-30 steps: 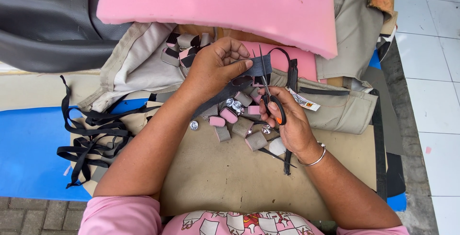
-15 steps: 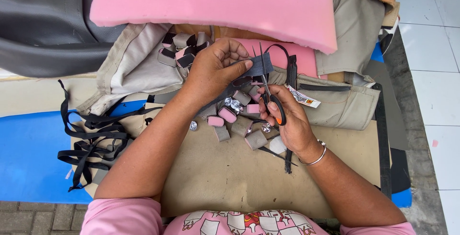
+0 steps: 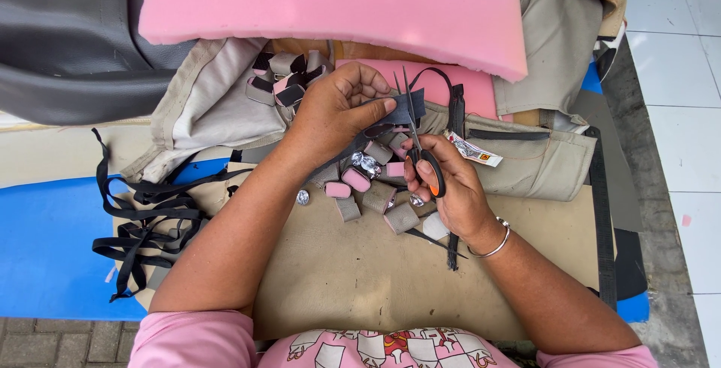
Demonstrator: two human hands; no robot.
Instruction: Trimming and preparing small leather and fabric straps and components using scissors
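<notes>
left hand (image 3: 338,109) is closed in a pinch on a dark strip (image 3: 402,107), thumb on top, fingers curled beneath. the strip is a flat, dark grey piece, matte, with a straight cut end to the right; it is held above the middle of the surface (image 3: 338,278), toward its far edge. a longer dark length appears to trail from under the hand down toward the pads.

right hand (image 3: 447,188) is closed around the scissors (image 3: 417,139), fingers through the black and orange handles. the blades are slightly apart, tips pointing to the far edge, meeting the strip at its right end.

between the hands, on tan cloth at the middle of the surface, lie small pads (image 3: 375,195), tan and pink, with a few silvery buttons (image 3: 303,197) among them. more pads, dark and pink, lie in a heap (image 3: 282,79) just beyond the left hand.

a tangle of black straps (image 3: 143,221) lies at the left, partly over a blue sheet (image 3: 45,263). a pink foam slab (image 3: 338,4) spans the far edge, with grey vinyl (image 3: 67,37) at the far left corner. a tan cover (image 3: 541,154) lies right of the scissors, a tag (image 3: 473,150) on it. a bangle (image 3: 492,244) sits on the right wrist.
</notes>
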